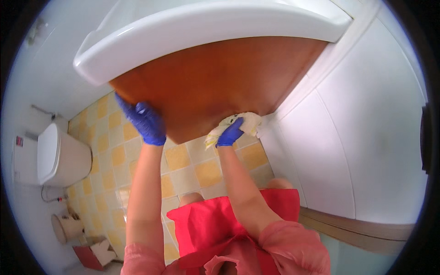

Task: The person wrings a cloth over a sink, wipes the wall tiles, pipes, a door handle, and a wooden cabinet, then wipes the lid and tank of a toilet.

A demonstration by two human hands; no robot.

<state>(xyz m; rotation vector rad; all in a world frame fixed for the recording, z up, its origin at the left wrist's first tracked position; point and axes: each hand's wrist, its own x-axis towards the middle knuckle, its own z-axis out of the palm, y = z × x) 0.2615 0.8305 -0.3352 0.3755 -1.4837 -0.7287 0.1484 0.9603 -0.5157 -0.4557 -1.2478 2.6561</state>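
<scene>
In front of me is a brown wood-look vanity cabinet (213, 79) with a curved front, under a white washbasin (220, 25). My left hand (146, 123), in a blue glove, rests along the cabinet's left side edge, its fingers stretched towards the basin and its thumb raised. A pale cloth with yellow patches (251, 122) is bunched in my blue-gloved right hand (231, 133). That hand presses the cloth to the cabinet's lower right edge, close to the white wall. The cloth hides part of the edge, and my right fingertips are partly out of sight.
Yellow and pale checked floor tiles (208, 172) lie below. White wall panels (319, 137) rise close on the right. On the left are a white toilet (65, 154), a round-topped bin (65, 228) and a red dustpan-like object (88, 257). A red apron (202, 223) covers my lap.
</scene>
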